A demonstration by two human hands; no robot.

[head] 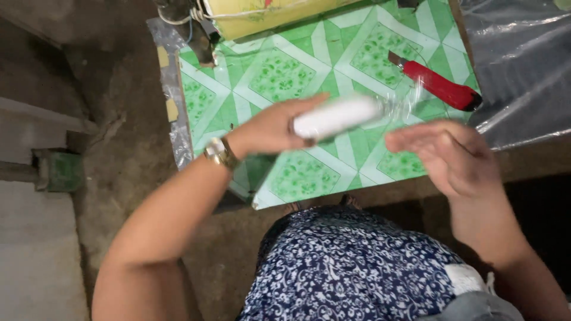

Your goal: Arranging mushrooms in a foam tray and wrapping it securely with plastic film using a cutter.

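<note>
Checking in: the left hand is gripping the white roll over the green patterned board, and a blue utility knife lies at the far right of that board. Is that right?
Not quite. The utility knife is red, not blue, as the head view shows. The rest stands: the left hand grips the white roll over the green patterned board, and the knife lies at the board's far right.

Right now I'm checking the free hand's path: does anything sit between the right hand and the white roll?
Nothing visible does. The right hand hovers open beside the white roll gripped by the left hand.
</note>
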